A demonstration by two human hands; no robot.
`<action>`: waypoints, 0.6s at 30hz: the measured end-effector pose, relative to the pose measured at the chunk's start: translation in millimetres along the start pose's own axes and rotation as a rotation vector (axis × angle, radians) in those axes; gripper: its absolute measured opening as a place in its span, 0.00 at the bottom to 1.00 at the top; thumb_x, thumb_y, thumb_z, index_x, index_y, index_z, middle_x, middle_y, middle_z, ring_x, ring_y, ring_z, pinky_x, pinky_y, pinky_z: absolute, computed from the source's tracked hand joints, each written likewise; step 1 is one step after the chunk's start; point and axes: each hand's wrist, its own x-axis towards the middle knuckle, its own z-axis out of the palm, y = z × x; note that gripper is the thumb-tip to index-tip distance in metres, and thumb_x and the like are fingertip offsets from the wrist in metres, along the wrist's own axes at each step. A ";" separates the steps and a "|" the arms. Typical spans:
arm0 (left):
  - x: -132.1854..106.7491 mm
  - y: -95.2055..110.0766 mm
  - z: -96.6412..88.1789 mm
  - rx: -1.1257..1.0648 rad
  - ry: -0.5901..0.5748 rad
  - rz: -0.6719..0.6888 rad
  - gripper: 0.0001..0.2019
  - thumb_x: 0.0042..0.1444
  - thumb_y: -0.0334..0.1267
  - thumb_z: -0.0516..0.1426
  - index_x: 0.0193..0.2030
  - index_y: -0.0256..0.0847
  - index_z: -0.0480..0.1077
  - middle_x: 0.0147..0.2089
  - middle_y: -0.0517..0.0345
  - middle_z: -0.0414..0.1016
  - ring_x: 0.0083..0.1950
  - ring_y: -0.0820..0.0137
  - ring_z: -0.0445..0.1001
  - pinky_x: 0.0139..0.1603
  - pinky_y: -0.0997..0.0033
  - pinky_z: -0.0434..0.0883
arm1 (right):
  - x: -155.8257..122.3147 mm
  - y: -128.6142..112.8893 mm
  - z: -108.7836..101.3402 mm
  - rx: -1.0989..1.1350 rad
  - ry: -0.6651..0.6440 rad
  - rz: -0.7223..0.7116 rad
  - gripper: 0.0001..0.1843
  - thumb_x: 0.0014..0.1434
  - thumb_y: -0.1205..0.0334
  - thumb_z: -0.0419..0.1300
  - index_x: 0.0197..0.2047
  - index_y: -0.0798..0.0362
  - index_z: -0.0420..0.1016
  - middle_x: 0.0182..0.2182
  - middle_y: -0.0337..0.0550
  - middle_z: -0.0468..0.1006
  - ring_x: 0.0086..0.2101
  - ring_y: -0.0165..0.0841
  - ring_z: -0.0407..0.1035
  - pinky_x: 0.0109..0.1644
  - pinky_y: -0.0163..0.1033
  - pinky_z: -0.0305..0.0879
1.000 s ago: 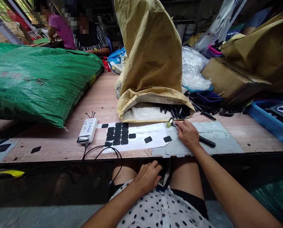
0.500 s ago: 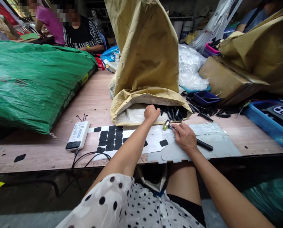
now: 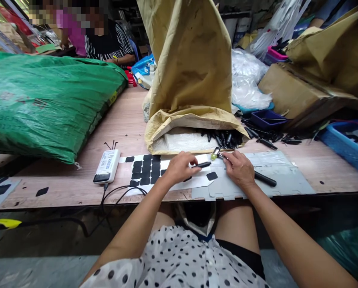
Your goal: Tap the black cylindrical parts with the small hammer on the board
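We're pinching a slim black piece (image 3: 203, 165) in the grip of our left hand (image 3: 180, 168), above the white sheet (image 3: 198, 182); our right hand (image 3: 239, 170) grips the hammer (image 3: 266, 179)!

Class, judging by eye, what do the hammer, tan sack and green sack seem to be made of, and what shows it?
Hammer: end probably metal, by its bright glints; smooth black handle could be plastic or rubber.
Tan sack: perhaps paper, fairly matt, holding stiff creases, though coated fabric is possible.
Green sack: likely plastic, given its wrinkled sheen.
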 end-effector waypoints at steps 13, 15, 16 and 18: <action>-32.5 -15.6 41.8 -0.086 0.096 -0.068 0.09 0.57 0.44 0.67 0.43 0.47 0.79 0.42 0.59 0.79 0.47 0.63 0.72 0.52 0.61 0.65 | 0.2 2.6 0.4 -0.015 -0.001 -0.023 0.17 0.68 0.59 0.54 0.55 0.48 0.79 0.39 0.45 0.76 0.40 0.39 0.66 0.44 0.42 0.60; -32.8 -16.0 42.5 -0.078 0.094 -0.077 0.09 0.57 0.44 0.67 0.43 0.47 0.80 0.43 0.59 0.79 0.48 0.62 0.72 0.53 0.60 0.64 | 1.3 3.4 -1.7 -0.006 -0.022 -0.025 0.18 0.68 0.59 0.54 0.55 0.49 0.79 0.39 0.46 0.76 0.41 0.39 0.68 0.44 0.42 0.61; -33.1 -16.1 42.7 -0.074 0.094 -0.081 0.09 0.57 0.44 0.67 0.43 0.47 0.80 0.43 0.59 0.79 0.48 0.62 0.72 0.53 0.60 0.64 | 1.9 2.5 -4.0 0.008 -0.031 -0.026 0.18 0.69 0.59 0.54 0.56 0.48 0.79 0.40 0.46 0.77 0.41 0.39 0.69 0.44 0.42 0.62; -33.6 -16.3 43.1 -0.072 0.099 -0.084 0.10 0.57 0.45 0.67 0.44 0.47 0.81 0.42 0.59 0.79 0.48 0.62 0.72 0.53 0.60 0.64 | 2.1 -3.4 -11.3 0.061 -0.026 -0.018 0.18 0.69 0.59 0.53 0.57 0.47 0.79 0.41 0.46 0.78 0.44 0.39 0.71 0.46 0.42 0.64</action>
